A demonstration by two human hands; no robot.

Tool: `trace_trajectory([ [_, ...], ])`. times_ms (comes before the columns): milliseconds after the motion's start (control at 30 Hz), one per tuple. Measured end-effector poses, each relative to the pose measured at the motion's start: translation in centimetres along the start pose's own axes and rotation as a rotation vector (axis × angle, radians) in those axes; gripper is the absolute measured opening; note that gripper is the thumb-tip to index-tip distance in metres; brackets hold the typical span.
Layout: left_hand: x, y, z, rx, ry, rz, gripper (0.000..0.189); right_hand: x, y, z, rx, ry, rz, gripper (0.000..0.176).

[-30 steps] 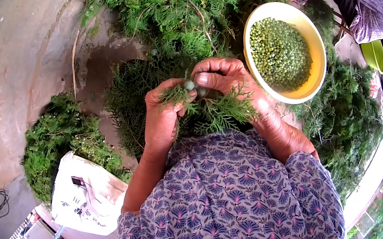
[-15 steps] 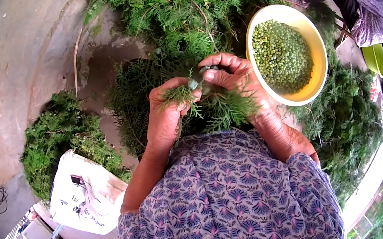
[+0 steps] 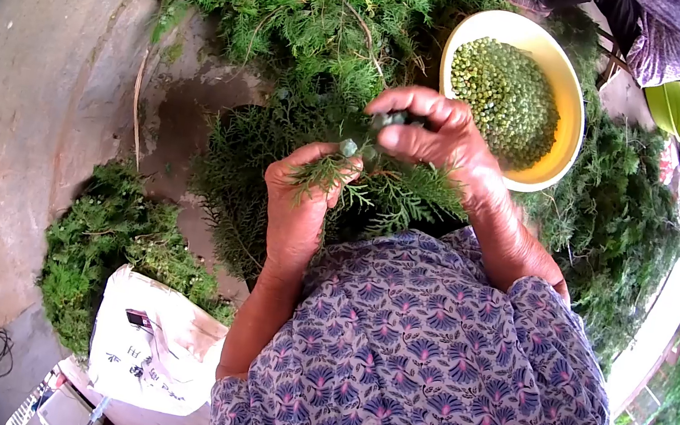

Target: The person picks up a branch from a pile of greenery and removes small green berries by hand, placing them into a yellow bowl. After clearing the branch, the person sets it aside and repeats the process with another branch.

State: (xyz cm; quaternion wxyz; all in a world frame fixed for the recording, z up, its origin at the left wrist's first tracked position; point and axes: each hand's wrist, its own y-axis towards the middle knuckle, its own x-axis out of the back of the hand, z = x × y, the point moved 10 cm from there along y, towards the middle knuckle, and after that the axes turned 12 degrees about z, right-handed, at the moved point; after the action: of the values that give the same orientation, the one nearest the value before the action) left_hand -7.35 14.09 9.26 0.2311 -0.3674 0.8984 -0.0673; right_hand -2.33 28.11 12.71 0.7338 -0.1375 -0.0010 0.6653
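Note:
My left hand (image 3: 302,185) pinches a green cypress sprig (image 3: 404,197), whose leafy tips fan out below both hands. A pale blue-green cone (image 3: 348,149) shows at its thumb and fingertip. To the right and slightly higher, my right hand (image 3: 447,141) is curled, blurred a little by motion, with several small green cones (image 3: 391,120) held between thumb and fingers. Just beyond it stands a yellow basin (image 3: 570,133) holding a heap of picked green cones (image 3: 502,100).
A big pile of cypress branches (image 3: 291,12) lies ahead, with more cypress greenery (image 3: 617,210) at right and a smaller heap (image 3: 102,243) at left. A white sack (image 3: 161,353) carries a small dark device. Another person's patterned sleeve (image 3: 669,42) and a green basin (image 3: 667,109) are at upper right.
My right hand has lifted slightly up and right, away from my left fingertips, with cones in its fingers. My left hand stays almost still with the sprig.

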Motion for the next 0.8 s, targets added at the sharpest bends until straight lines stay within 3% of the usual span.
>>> trace_trajectory([
  [100,-0.1,-0.1,0.0,0.017,0.069,-0.011,0.015,-1.7,0.1,1.5,0.239,-0.239,0.067,0.03],
  [167,-0.5,-0.2,-1.2,-0.124,0.24,0.012,0.014,-2.5,0.0,2.2,0.322,-0.422,0.048,0.029],
  [200,-0.4,-0.2,-1.2,-0.125,0.24,0.011,0.014,-2.5,0.0,2.3,0.322,-0.422,0.048,0.029],
  [267,-1.0,-0.3,-1.7,-0.176,0.203,0.092,0.014,-2.8,0.5,0.8,0.126,-0.376,0.123,0.028],
  [333,-1.0,-0.3,-1.6,-0.171,0.214,0.105,0.014,-2.7,0.7,0.7,0.181,-0.338,0.133,0.024],
  [400,-1.2,-0.4,-1.2,-0.163,0.224,0.119,0.013,-2.4,0.6,-3.5,-0.206,0.203,0.169,0.019],
  [433,-0.9,-0.7,-1.4,-0.217,0.15,0.081,0.013,-2.2,1.0,-4.0,-0.141,0.368,0.199,0.017],
  [467,-0.5,-1.0,-1.7,-0.27,0.076,0.043,0.013,-1.4,0.7,-3.9,-0.115,0.351,0.147,0.019],
  [500,0.1,-0.7,-0.3,-0.113,0.006,0.032,0.013,0.3,0.2,-3.5,-0.106,0.29,0.027,0.018],
  [667,-0.2,-0.6,-0.4,-0.079,0.075,0.08,0.012,12.4,-4.9,-2.0,-0.111,-0.059,-0.551,0.02],
  [800,-1.0,-1.1,-1.0,-0.118,0.086,0.089,0.011,22.1,-8.5,-1.9,-0.07,-0.797,-0.71,0.044],
])
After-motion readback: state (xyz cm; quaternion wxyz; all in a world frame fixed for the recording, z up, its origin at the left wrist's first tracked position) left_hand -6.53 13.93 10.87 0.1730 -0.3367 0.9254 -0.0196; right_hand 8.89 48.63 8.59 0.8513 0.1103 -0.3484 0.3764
